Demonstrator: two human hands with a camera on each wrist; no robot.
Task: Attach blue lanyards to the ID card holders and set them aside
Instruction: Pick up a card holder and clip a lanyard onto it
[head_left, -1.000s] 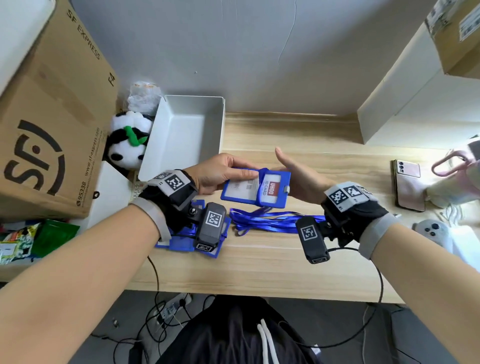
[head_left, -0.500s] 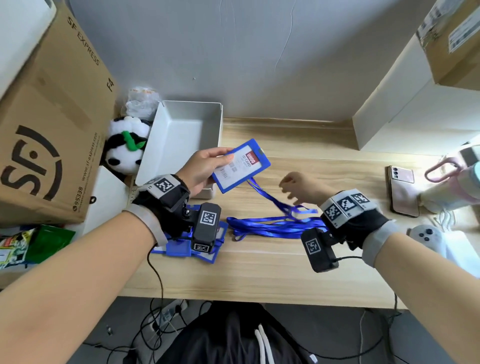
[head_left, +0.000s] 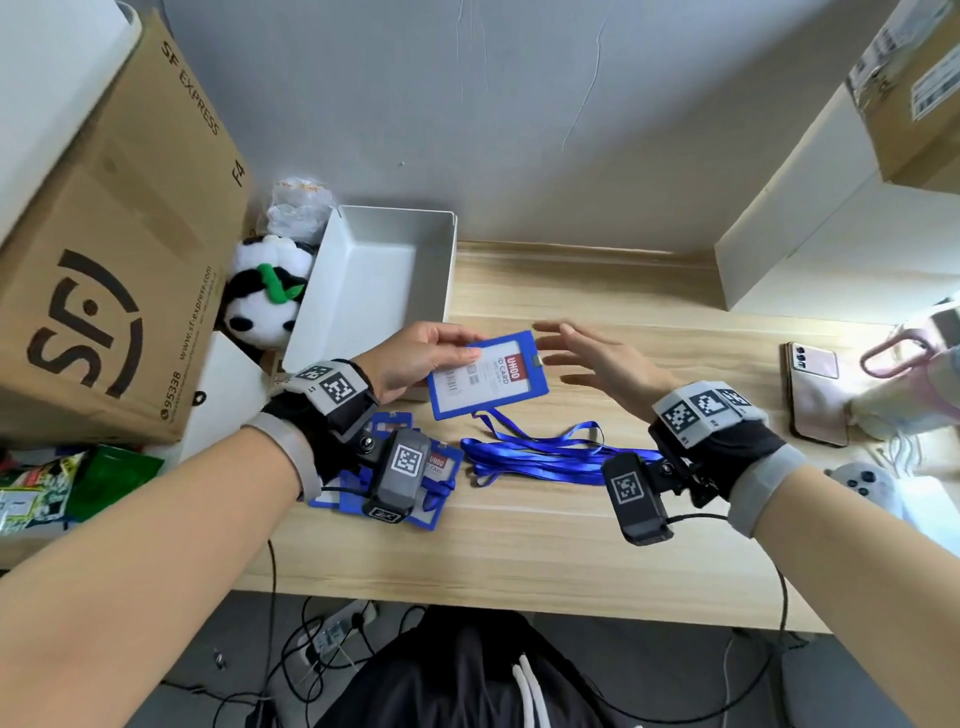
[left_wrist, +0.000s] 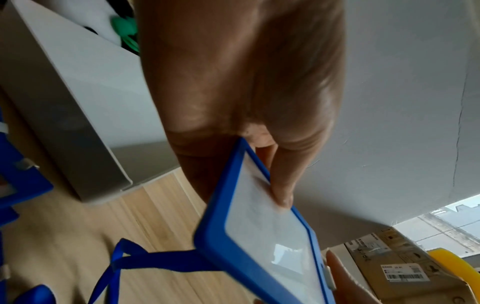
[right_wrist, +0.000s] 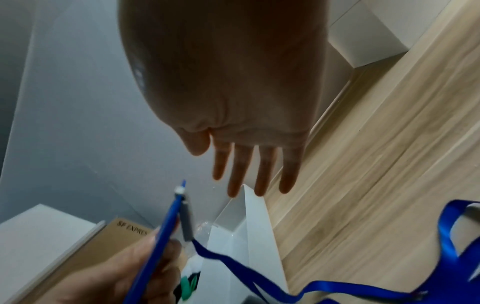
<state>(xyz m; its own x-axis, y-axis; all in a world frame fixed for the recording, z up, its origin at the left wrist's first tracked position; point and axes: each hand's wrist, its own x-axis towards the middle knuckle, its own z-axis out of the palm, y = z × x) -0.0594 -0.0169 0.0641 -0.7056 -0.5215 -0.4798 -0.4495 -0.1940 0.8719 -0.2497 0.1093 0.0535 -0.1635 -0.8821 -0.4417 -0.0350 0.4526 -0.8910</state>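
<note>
Where wooden desk (head_left: 519, 545) meets grey wall (head_left: 519, 130), boxes crowd.

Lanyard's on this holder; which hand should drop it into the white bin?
Left, probably. The left hand already pinches the ID card holder beside the white bin; the right hand is open, holding nothing.

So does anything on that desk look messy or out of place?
Somewhat. The blue ribbon lanyards lie in a loose tangle on the wooden desk, and a thin crack runs down the grey wall. The blue plastic card holder in the left hand is tilted, with its lanyard trailing down to the desk.
</note>
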